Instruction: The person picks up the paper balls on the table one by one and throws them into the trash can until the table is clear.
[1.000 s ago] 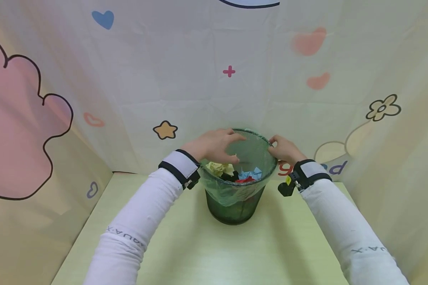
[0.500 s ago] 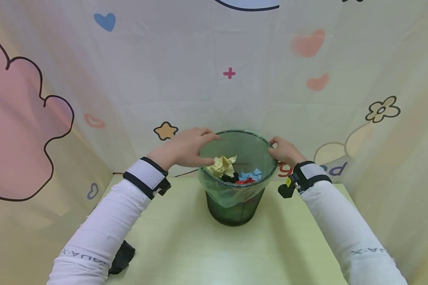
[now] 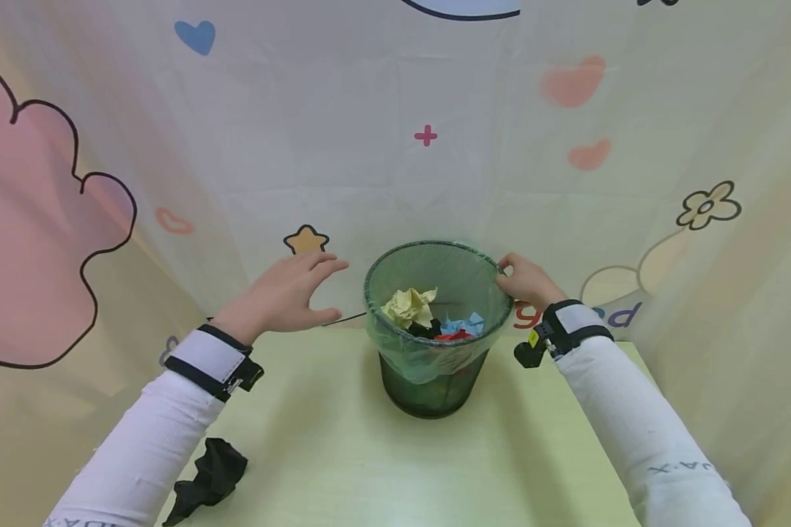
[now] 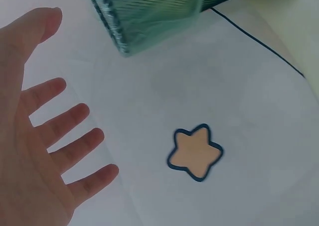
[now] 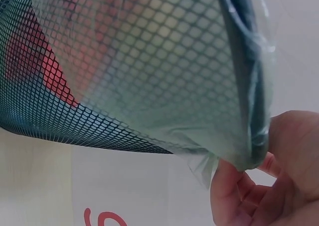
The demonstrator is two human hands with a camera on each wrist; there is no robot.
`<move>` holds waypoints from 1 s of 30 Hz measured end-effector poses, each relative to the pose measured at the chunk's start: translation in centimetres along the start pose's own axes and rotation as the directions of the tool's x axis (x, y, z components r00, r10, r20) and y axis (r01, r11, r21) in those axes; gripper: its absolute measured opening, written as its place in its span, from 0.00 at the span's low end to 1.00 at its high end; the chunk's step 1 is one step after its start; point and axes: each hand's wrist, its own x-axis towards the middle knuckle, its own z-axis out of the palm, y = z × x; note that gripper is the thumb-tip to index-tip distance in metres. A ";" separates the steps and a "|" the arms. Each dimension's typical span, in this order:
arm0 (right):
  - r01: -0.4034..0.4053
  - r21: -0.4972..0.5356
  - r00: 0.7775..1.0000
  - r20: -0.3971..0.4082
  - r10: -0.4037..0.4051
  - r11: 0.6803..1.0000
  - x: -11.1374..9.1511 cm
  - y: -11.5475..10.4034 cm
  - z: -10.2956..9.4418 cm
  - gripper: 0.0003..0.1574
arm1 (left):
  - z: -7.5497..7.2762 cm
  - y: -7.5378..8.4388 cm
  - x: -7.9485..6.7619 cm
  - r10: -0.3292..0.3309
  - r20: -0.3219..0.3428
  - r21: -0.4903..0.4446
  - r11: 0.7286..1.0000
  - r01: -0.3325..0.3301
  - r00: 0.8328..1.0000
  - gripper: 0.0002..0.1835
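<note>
A dark mesh wastebasket stands upright on the table, lined with a thin green plastic bag folded over its rim. Inside lie crumpled papers: a yellow one, a blue one, a red one and a black one. My right hand pinches the bag-covered rim at the right; the right wrist view shows thumb and fingers on either side of it. To the basket's left my left hand hangs in the air, fingers spread, holding nothing.
A crumpled black paper lies on the pale table at the front left, partly beneath the left forearm. Close behind the basket hangs a white curtain printed with hearts, a star and a flower.
My left hand has moved left, from over the basket's mouth to beside it, uncovering the yellow paper and the black paper on the table. The right hand stays at the rim.
</note>
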 end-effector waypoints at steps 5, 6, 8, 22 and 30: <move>0.007 0.016 1.000 -0.005 -0.007 1.000 -0.1 0.1 0.1 0.26 | 1.6 -1.2 -2.4 -0.049 -0.052 0.014 0.999 0.049 0.997 0.39; 0.006 0.016 1.000 -0.007 -0.006 1.000 -0.1 0.1 0.1 0.26 | 2.1 -1.5 -2.9 -0.058 -0.059 0.017 0.998 0.059 0.997 0.39; 0.007 0.011 1.000 -0.011 -0.007 1.000 -0.1 0.2 0.1 0.26 | 3.0 -2.0 -3.9 -0.079 -0.070 0.021 0.997 0.080 0.994 0.40; 0.018 0.002 1.000 -0.018 -0.018 1.000 -0.3 0.1 0.0 0.26 | 11.0 -5.4 -13.2 -0.305 -0.075 -0.042 0.952 0.303 0.949 0.41; 0.020 0.003 1.000 -0.019 -0.020 1.000 -0.2 0.2 0.0 0.25 | 14.7 -5.5 -18.5 -0.433 0.037 -0.042 0.900 0.434 0.901 0.43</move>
